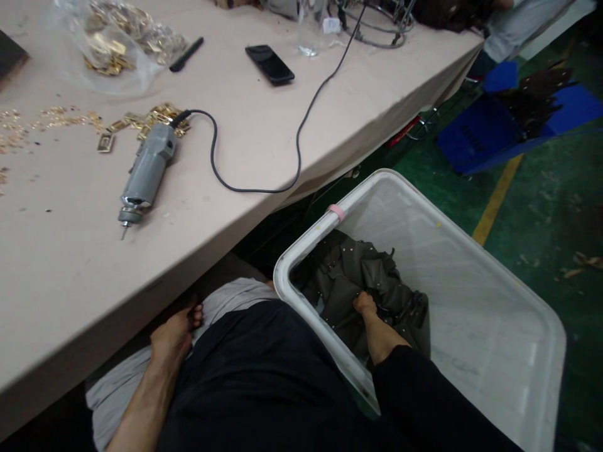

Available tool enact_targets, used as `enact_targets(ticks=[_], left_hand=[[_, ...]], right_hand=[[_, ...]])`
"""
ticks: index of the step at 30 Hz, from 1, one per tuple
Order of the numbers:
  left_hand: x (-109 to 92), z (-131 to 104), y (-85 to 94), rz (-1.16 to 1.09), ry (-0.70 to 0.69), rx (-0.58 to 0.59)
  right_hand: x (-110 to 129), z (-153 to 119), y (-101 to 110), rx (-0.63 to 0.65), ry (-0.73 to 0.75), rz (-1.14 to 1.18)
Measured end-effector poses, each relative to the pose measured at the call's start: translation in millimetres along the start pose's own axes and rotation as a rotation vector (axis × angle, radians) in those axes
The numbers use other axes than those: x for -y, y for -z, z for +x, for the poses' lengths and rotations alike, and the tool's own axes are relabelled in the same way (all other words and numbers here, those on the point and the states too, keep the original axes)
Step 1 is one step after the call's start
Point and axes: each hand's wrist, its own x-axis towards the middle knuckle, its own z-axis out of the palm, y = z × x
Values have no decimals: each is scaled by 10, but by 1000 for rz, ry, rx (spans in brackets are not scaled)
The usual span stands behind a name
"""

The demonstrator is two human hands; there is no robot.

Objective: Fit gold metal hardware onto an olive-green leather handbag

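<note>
My right hand [365,304] reaches down into a large white bin [480,301] and is closed on a pile of dark olive leather pieces [346,276] dotted with small metal studs. My left hand [178,328] rests by my lap, below the table edge, beside a grey cloth [230,298]. Its fingers are curled, and whatever they may hold is too dark to make out. On the table lies a grey corded power tool [149,166], its thin metal tip pointing toward me.
The cloth-covered table [226,144] bears gold metal parts [162,116], a plastic bag of them [113,53], a black pen [186,54], a phone [270,64] and a clear bottle [309,31]. A blue crate [480,135] stands on the floor. Part of a person shows at top right.
</note>
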Motion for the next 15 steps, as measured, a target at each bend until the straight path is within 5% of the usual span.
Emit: enact_targets(ticks=[4,11,15], left_hand=[[-11,7,-11,-60,33,14],[-5,-4,16,-111,53,-9],[-18,-4,38,-131,42,14]], right_hand=[[20,38,196,-42,16,-11],[97,120,237,-26,-91,-64],[8,-12,436,-132,-95,-24]])
